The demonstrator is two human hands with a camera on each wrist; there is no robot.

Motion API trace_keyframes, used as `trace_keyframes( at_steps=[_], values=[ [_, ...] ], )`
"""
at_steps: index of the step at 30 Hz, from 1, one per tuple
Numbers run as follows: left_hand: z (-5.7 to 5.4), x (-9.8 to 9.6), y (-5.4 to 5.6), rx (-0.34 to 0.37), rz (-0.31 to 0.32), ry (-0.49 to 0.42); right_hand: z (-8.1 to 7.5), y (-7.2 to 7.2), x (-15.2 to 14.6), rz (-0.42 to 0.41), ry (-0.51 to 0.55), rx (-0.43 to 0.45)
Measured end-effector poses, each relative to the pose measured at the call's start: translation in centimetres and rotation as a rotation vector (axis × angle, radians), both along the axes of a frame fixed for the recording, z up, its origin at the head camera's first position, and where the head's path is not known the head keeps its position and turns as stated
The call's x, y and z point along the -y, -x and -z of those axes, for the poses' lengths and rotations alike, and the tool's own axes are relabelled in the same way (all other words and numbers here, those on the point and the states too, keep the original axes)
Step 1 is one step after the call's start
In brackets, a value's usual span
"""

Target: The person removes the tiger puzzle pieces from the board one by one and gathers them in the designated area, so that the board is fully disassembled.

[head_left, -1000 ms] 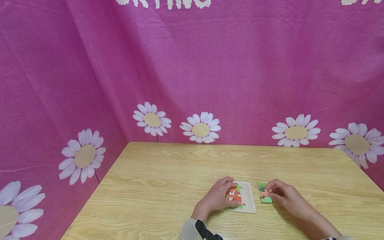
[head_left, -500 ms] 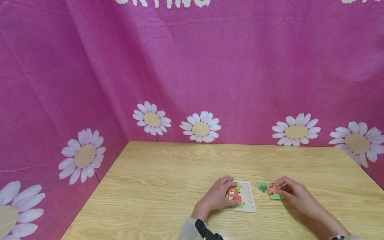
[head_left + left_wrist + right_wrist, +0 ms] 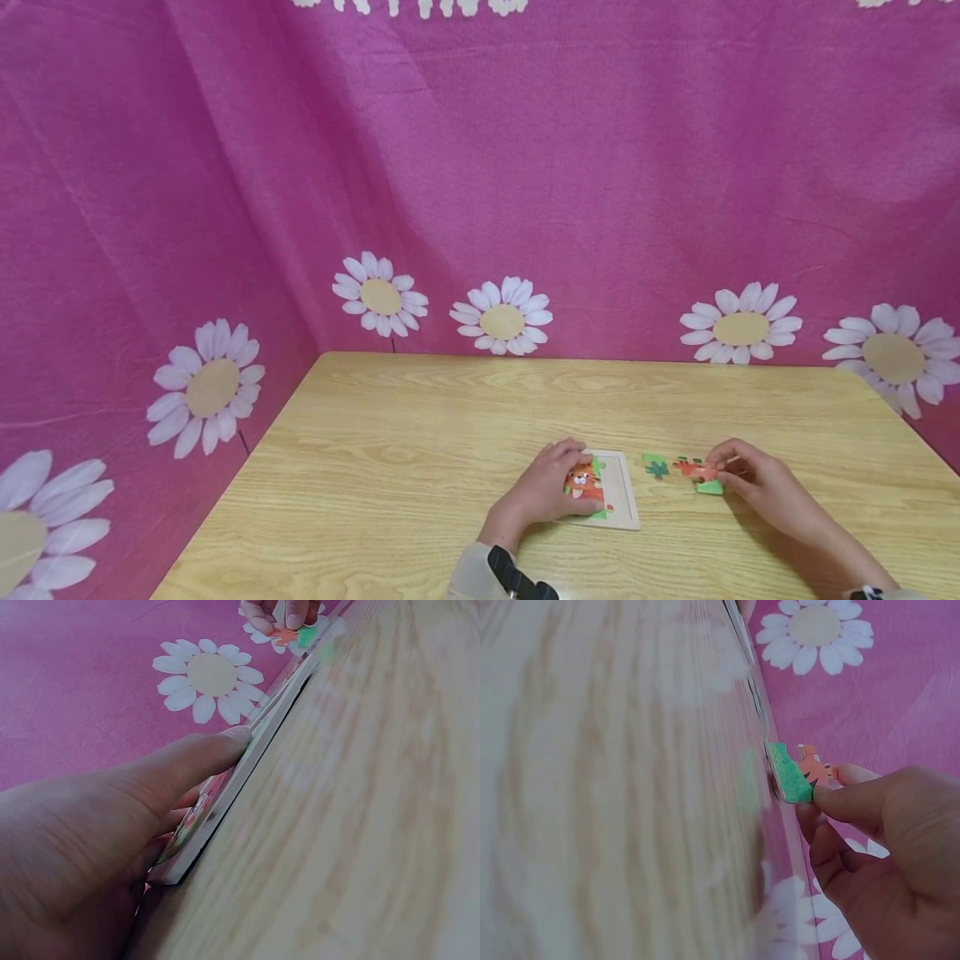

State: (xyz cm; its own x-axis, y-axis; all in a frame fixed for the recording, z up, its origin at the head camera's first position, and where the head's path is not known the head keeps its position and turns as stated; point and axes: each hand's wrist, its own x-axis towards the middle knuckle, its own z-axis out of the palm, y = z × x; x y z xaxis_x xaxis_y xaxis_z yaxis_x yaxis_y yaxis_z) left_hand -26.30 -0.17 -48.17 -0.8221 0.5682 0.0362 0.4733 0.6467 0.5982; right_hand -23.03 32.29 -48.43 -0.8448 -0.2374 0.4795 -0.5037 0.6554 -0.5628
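Puzzle piece [image 3: 795, 778], pinched narrowly by the right hand [image 3: 768, 492], sits at three o'clock of the wooden tray [image 3: 619, 492]; whether it touches the table [image 3: 450, 442], I cannot tell. Held by so little, it might swivel or slip if pressed. A low sweep toward nine o'clock could bump the loose green piece [image 3: 656, 467] at the tray's two o'clock. The left hand [image 3: 536, 493], thumb and fingers spread wide, grips the tray from nine o'clock; slackening could let it skid.

The pinched one looks thin, green at one end, orange with dark marks at the other. An orange animal face [image 3: 581, 482], white-muzzled, shows in the tray, whose three o'clock side is bare wood.
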Motion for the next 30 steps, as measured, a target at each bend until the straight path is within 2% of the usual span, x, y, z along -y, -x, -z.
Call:
trace_keyframes(
  at_steps=[6, 17, 30],
  values=[
    [0.1, 0.0, 0.1, -0.005, 0.003, 0.001, -0.1, -0.1, -0.7, 0.025, -0.021, 0.03],
    [0.2, 0.0, 0.2, -0.011, 0.009, 0.018, -0.2, 0.0, -1.9, -0.003, 0.016, 0.043],
    [0.3, 0.0, 0.3, -0.041, 0.008, 0.024, -0.3, -0.1, -2.8, 0.07, -0.01, 0.106]
  ],
)
